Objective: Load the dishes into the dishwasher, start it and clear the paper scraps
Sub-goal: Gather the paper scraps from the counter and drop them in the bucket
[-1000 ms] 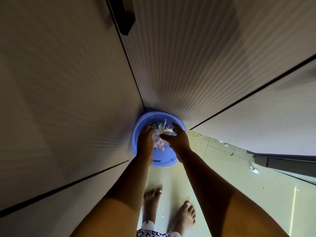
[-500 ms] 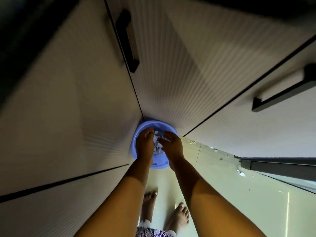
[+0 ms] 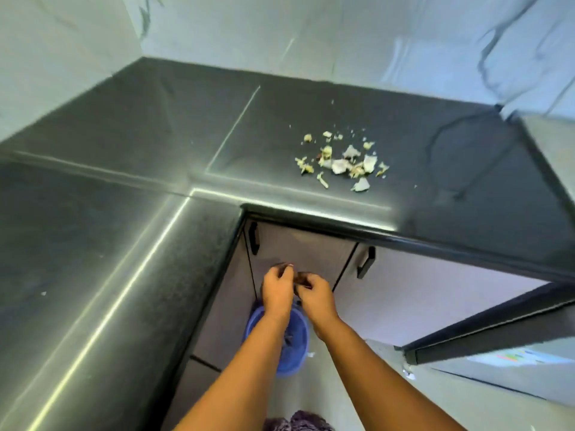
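Note:
A heap of torn paper scraps [image 3: 342,161] lies on the dark countertop [image 3: 124,181], right of the inner corner. Below the counter edge a blue bin [image 3: 295,346] stands on the floor in the cabinet corner, partly hidden by my forearms. My left hand [image 3: 277,290] and my right hand [image 3: 315,298] hover close together above the bin, with fingers loosely curled. No scrap shows in either hand. Motion blur hides the fingertips.
Pale cabinet doors with black handles [image 3: 365,262] line the corner under the counter. A dark-edged appliance door or panel [image 3: 485,328] juts out at the right. A few white scraps [image 3: 407,373] lie on the floor beside it. Marbled wall tiles back the counter.
My head has risen, so the countertop and its scraps have come into view. Both hands have lifted out of the blue bin, where they were among the scraps.

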